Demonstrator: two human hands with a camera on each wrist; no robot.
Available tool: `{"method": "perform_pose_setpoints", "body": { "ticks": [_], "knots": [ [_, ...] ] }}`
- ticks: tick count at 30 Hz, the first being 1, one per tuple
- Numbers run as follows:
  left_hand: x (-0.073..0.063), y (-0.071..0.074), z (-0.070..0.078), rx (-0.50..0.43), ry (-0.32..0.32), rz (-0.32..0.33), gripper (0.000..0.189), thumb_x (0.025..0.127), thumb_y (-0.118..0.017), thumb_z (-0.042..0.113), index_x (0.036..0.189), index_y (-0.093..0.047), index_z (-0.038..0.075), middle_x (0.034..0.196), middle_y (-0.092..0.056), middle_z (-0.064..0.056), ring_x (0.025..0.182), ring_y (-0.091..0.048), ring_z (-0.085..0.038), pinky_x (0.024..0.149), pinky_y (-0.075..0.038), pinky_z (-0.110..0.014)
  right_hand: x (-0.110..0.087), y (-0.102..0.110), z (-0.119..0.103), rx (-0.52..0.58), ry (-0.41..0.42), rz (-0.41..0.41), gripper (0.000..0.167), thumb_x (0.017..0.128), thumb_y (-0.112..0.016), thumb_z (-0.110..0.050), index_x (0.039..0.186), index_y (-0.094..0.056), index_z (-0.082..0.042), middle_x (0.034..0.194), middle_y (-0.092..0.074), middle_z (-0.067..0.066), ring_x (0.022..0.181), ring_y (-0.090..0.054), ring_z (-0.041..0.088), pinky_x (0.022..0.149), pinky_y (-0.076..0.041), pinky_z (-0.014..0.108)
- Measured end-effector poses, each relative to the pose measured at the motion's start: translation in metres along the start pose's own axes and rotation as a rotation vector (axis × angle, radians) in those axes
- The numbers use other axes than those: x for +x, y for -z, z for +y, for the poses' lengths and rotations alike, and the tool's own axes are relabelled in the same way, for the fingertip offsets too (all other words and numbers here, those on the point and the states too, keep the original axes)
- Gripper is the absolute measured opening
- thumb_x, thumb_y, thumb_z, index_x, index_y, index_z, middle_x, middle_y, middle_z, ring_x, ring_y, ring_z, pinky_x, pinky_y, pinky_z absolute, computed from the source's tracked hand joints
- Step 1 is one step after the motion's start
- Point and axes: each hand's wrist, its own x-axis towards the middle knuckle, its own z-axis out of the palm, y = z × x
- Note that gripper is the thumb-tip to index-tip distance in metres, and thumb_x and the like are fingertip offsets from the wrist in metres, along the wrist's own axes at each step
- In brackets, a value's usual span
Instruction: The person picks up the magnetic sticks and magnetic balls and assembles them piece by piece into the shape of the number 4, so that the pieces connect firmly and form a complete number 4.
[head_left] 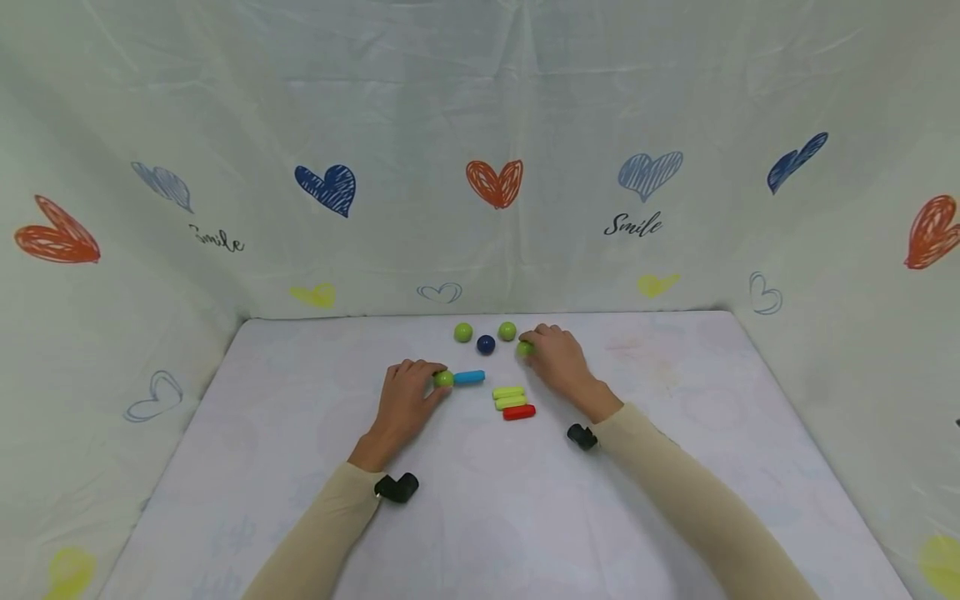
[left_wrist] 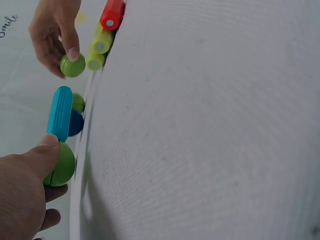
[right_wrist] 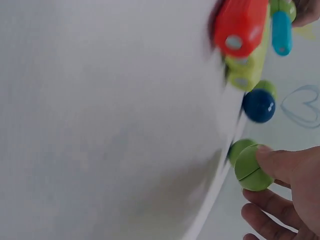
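My left hand (head_left: 405, 396) pinches a green ball (left_wrist: 64, 165) between thumb and fingers. End to end with that ball is a blue rod (head_left: 470, 377), pointing right. On the other side, my right hand (head_left: 557, 358) grips another green ball (right_wrist: 252, 170), which has a thin seam line. Just beyond the hands a dark blue ball (head_left: 486, 344) sits between two more green balls, one at the left (head_left: 463, 332) and one at the right (head_left: 507, 331).
Nearer the middle lie two yellow-green rods (head_left: 510, 397), side by side, with a red rod (head_left: 519, 412) in front of them; the rods' end discs look silvery. A white cloth covers the table (head_left: 480, 517). Behind it hangs a curtain (head_left: 405, 242) printed with hearts.
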Motion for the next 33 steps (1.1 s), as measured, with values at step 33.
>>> {"method": "perform_pose_setpoints", "body": {
  "ticks": [33],
  "knots": [
    [-0.004, 0.000, -0.006, -0.028, -0.007, 0.035, 0.035, 0.093, -0.084, 0.023, 0.124, -0.074, 0.010, 0.114, -0.076, -0.005, 0.107, -0.063, -0.026, 0.103, -0.045, -0.050, -0.018, -0.002, -0.049, 0.140, 0.148, -0.024, 0.037, 0.094, -0.082, -0.018, 0.129, -0.072, -0.008, 0.114, -0.073, 0.006, 0.103, -0.067, 0.025, 0.094, -0.056, 0.041]
  ]
}}
